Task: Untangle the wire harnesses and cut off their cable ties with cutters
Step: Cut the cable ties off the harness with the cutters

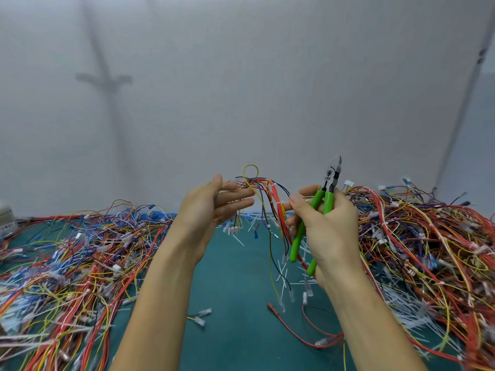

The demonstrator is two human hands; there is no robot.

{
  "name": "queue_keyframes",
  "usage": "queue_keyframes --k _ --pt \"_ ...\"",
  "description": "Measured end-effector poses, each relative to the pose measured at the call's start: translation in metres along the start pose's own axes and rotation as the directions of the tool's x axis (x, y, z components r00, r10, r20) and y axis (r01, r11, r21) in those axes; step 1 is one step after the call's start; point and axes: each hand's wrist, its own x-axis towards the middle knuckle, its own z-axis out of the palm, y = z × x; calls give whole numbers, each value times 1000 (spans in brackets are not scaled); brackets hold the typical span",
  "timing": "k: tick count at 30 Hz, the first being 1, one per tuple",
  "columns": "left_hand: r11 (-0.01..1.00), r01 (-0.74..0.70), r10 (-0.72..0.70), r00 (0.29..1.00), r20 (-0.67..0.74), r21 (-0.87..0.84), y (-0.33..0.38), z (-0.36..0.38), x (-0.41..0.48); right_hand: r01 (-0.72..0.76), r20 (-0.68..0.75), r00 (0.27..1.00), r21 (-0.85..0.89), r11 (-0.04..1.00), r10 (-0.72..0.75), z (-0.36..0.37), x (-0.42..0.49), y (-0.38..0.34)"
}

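A green table is carrying two big piles of wires, a left pile by its left edge and a right pile by its right edge. Above the middle, the left hand is holding its fingers straight and spread, gripping nothing. The right hand is curling round the green cutters, tips pointing up. A wire harness is hanging between both hands, touching the right fingers. Small white cut ties are lying underneath.
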Motion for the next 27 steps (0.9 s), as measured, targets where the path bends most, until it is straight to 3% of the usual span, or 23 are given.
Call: queue_keyframes --k 3,5,6,9,13,19,27 --pt "886 -123 258 931 -257 447 -6 -2 1 43 -9 999 -20 999 -43 1 0 1" --pt "827 -255 443 845 -300 501 0 0 -3 55 -14 998 -30 998 -56 2 0 2" --pt "829 -316 470 842 -266 462 3 0 -4 59 -13 998 -37 998 -60 2 0 3" --pt "909 -282 298 955 -6 306 10 11 -12 65 -7 998 -52 997 -65 2 0 4" --pt "930 -141 72 976 206 341 5 22 -17 97 11 995 -92 991 -96 2 0 6" --pt "993 -3 -26 973 229 122 1 20 -14 144 82 988 -178 973 -131 0 1 6" --pt "996 -54 48 995 90 65 -2 24 -10 130 202 977 -288 949 -73 3 -1 -6"
